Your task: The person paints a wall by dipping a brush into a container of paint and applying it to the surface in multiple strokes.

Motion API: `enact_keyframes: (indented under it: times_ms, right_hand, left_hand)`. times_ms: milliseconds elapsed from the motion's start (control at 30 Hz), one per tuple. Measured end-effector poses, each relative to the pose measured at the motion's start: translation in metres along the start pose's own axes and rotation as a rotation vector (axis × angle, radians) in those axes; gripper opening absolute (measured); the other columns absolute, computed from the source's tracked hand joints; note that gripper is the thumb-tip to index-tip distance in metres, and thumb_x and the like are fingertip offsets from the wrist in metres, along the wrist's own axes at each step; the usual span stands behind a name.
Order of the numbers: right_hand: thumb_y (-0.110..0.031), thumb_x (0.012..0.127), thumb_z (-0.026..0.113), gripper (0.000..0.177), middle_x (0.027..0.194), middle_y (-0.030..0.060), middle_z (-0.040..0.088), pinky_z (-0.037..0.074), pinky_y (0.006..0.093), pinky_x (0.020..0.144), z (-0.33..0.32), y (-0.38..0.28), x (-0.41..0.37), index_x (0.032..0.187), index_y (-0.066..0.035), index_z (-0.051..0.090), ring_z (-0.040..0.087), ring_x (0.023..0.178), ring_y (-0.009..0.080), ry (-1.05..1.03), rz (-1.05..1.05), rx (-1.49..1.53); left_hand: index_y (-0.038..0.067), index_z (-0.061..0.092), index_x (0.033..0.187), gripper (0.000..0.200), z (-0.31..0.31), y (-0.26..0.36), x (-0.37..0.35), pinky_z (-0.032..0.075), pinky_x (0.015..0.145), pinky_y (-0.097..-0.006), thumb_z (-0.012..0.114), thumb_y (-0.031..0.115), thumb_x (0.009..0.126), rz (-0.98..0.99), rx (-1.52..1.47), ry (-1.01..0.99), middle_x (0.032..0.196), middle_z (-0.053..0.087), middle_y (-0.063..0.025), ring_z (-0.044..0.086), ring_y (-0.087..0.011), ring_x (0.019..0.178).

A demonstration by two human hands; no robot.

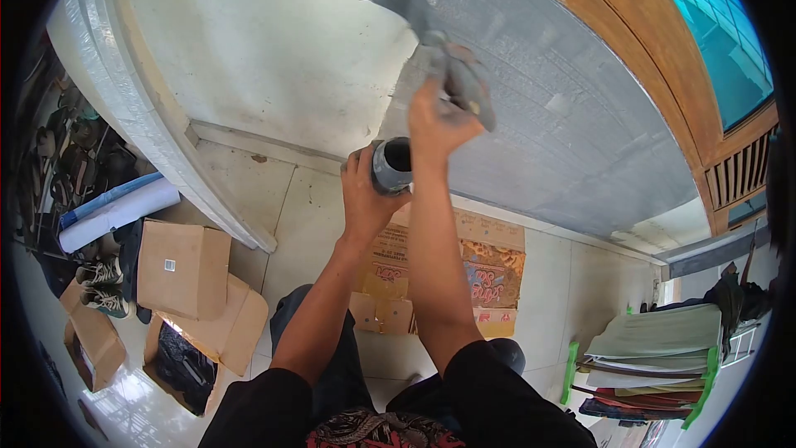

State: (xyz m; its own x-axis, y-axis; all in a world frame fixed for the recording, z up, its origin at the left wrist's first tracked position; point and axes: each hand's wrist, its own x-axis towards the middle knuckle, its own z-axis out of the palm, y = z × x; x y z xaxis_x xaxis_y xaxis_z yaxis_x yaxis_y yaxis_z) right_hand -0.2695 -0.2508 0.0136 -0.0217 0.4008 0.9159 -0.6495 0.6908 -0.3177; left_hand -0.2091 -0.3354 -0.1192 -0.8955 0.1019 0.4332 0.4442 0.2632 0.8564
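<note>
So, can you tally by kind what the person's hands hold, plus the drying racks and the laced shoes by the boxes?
Brush, blurred: 1
Round container: 1
Drying rack: 1
Laced shoes: 2
Total: 5

The person wears a black short-sleeved top. Its left sleeve (265, 406) and right sleeve (507, 394) are plain and loose, each ending in a wide, straight hem around the elbow, with soft folds in the dark cloth. Low on the front is a printed design (385, 430) in red and pale grey, made of curling, tangled lines on a black ground; its lower part is cut off by the edge of the view, so what it depicts cannot be told. The trousers (332, 357) are dark blue, like denim, creased over the legs and a little lighter at the left knee. The forearms, left hand (371, 199) and wrists are bare. The right hand (444, 124) is partly blurred.
</note>
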Motion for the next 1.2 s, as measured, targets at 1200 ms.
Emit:
enact_keyframes:
  times_ms: [1200]
  right_hand:
    - [0.007,0.083,0.069,0.002,0.098,0.0155,0.072,0.057,0.0289,0.072,0.021,-0.001,-0.028,0.086,0.006,0.07,0.069,0.086,0.0182,-0.09,0.034,-0.019]
  left_hand:
    - [0.003,0.048,0.132,0.088,-0.01,-0.015,0.001,0.04,0.098,-0.0485,0.087,0.009,0.053,0.016,0.019,0.014,0.12,0.052,-0.018,0.049,-0.0383,0.113]
